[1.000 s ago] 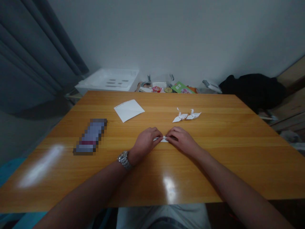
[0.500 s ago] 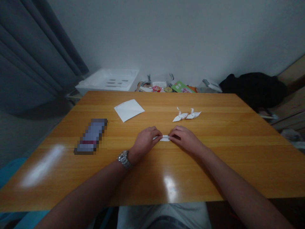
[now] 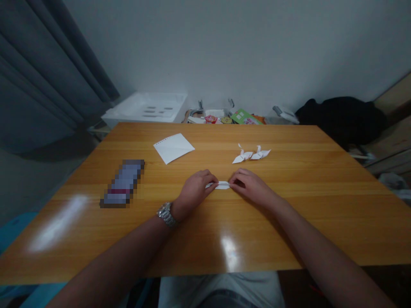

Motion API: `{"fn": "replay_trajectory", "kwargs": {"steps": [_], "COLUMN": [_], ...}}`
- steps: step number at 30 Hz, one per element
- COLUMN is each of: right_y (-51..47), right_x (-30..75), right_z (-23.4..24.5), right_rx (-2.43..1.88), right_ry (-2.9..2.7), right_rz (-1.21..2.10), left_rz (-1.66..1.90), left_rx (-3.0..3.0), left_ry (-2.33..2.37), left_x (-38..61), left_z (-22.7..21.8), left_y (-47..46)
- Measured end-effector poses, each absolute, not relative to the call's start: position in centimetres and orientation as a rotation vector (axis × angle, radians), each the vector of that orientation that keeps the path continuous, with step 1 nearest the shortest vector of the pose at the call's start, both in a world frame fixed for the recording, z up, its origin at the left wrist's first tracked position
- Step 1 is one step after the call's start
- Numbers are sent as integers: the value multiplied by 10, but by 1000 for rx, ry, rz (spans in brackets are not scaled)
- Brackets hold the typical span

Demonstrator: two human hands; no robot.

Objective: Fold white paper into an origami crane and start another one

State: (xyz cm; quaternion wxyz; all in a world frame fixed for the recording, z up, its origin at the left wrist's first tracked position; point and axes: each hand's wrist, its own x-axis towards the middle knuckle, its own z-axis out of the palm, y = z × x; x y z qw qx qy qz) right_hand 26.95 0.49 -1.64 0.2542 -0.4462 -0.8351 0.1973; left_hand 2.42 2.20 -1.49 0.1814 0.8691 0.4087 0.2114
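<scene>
A narrow folded strip of white paper (image 3: pixel 222 185) lies on the wooden table (image 3: pixel 289 222) between my two hands. My left hand (image 3: pixel 194 191), with a metal watch on its wrist, pinches the strip's left end with curled fingers. My right hand (image 3: pixel 252 187) presses its fingertips on the strip's right end. Most of the paper is hidden under the fingers.
A flat white sheet (image 3: pixel 174 147) lies further back on the left. Two folded white paper cranes (image 3: pixel 251 155) sit further back on the right. A blurred rectangular object (image 3: pixel 123 183) rests at the left. Beyond the table stand a white tray (image 3: pixel 146 107), clutter and a black bag (image 3: pixel 342 119).
My right hand has slid a little to the right along the paper strip, so more of the strip shows between my hands. The left hand has stayed put.
</scene>
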Motion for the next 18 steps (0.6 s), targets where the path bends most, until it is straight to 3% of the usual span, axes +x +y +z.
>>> {"fn": "replay_trajectory", "kwargs": {"steps": [18], "right_y": [2], "right_x": [268], "right_z": [-14], "right_rx": [-1256], "right_ry": [-2258], "right_rz": [510], "left_rz": [634], "left_rx": [2370], "left_ry": [1130], "left_x": [20], "left_z": [-13], "left_y": [21]}}
